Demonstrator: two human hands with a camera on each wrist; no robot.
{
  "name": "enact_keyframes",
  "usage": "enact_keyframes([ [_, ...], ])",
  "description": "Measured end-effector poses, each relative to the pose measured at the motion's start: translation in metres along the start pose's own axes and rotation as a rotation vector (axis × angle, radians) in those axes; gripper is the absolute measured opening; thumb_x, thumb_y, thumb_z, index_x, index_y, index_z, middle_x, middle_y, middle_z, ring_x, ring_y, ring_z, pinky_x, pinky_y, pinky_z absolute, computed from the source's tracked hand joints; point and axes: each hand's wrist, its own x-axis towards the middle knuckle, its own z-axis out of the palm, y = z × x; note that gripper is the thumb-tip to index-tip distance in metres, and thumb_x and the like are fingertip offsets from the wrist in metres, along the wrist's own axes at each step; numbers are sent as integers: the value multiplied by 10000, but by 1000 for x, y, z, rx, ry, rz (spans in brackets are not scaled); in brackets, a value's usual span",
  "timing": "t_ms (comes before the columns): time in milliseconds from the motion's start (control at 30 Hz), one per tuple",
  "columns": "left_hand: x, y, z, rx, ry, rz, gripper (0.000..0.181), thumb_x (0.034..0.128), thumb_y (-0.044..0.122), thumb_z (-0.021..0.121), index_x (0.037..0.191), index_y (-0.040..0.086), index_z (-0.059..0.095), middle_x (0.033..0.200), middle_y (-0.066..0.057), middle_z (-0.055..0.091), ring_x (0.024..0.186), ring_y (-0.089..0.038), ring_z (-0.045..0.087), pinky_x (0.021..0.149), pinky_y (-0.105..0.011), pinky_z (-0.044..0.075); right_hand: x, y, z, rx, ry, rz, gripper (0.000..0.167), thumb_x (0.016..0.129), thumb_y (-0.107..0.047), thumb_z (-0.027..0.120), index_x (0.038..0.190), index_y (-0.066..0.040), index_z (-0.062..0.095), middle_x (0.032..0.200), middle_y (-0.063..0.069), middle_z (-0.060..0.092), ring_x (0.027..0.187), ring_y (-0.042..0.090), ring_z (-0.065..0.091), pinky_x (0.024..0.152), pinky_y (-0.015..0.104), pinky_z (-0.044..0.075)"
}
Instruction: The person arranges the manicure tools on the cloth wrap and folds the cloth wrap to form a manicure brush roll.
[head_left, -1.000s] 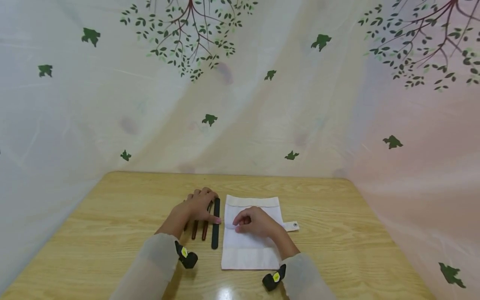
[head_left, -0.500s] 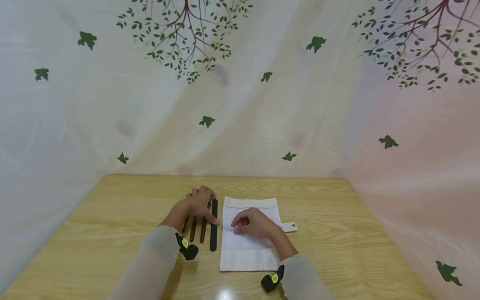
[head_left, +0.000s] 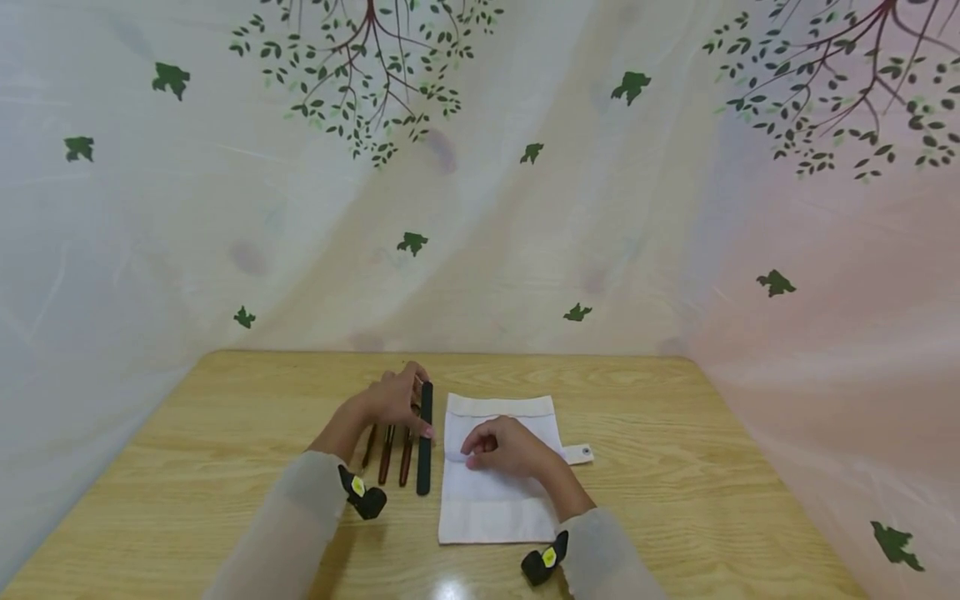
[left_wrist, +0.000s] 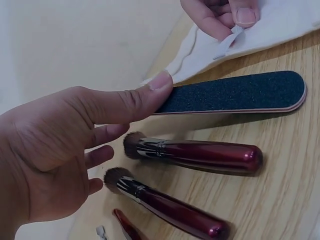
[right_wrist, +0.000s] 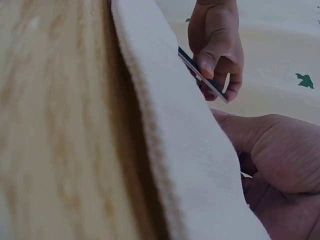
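Observation:
My left hand (head_left: 392, 400) pinches a dark nail file (head_left: 424, 462) near its far end; in the left wrist view the file (left_wrist: 240, 94) stands clear of the tabletop. Beside it lie two makeup brushes with glossy dark red handles, a nearer brush (left_wrist: 210, 156) and a farther brush (left_wrist: 175, 207). My right hand (head_left: 510, 446) is over an opened white cloth pouch (head_left: 480, 518). Its thumb and finger pinch a pale narrow band (left_wrist: 227, 45) on that cloth. Most of the right fingers are hidden in the right wrist view.
Another slim red-brown tool (head_left: 370, 446) lies left of the brushes. A snap tab (head_left: 579, 454) sticks out from the pouch's right side. The wooden table (head_left: 675, 467) ends at a pale curtain (head_left: 480, 292) printed with leaves.
My left fingers have closed on the nail file and raised it; it has shifted slightly away from me. My right hand has stayed in place on the pouch.

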Motion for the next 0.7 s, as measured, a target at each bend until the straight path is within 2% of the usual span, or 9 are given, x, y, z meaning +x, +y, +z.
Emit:
enact_keyframes([
  [200, -1, 4, -4, -178, 14, 85, 873, 765, 179, 930, 1405, 84, 344, 1237, -152, 599, 1150, -333, 561, 991, -523, 448, -1, 0, 0, 7, 5, -12, 52, 903, -141, 802, 943, -157, 775, 777, -94, 614, 714, 50, 518, 673, 223, 441],
  [300, -2, 7, -7, -285, 15, 139, 759, 821, 90, 871, 1378, 61, 357, 1197, -178, 608, 1115, -331, 590, 955, -496, 485, -1, 1, 0, 7, 8, -24, 52, 899, -135, 804, 941, -142, 775, 772, -91, 609, 708, 51, 514, 670, 225, 438],
  [367, -4, 9, -7, -357, 12, 153, 663, 871, 55, 814, 1365, 58, 372, 1178, -180, 597, 1059, -311, 616, 890, -462, 521, -1, 1, 0, 2, 9, -25, 52, 898, -137, 806, 940, -141, 775, 769, -96, 606, 704, 45, 512, 671, 222, 434],
  [467, -6, 9, -7, -465, 6, 141, 540, 945, 32, 722, 1368, 76, 390, 1189, -181, 579, 1000, -276, 652, 828, -437, 553, -1, 2, 0, -7, 10, -35, 53, 897, -135, 807, 937, -139, 774, 766, -94, 605, 699, 42, 511, 669, 222, 433],
  [533, -7, 10, -6, -520, 8, 125, 479, 981, 47, 677, 1372, 94, 405, 1208, -178, 573, 983, -259, 654, 833, -445, 554, 0, 2, 0, -8, 11, -37, 52, 897, -135, 806, 937, -141, 774, 764, -98, 604, 697, 37, 512, 668, 221, 435],
  [700, -10, 13, -7, -594, 39, 115, 446, 1007, 74, 642, 1391, 107, 417, 1241, -188, 581, 953, -271, 651, 857, -519, 542, -1, 1, 0, -3, 17, -43, 46, 903, -124, 799, 940, -137, 775, 764, -103, 602, 693, 34, 512, 667, 222, 438],
])
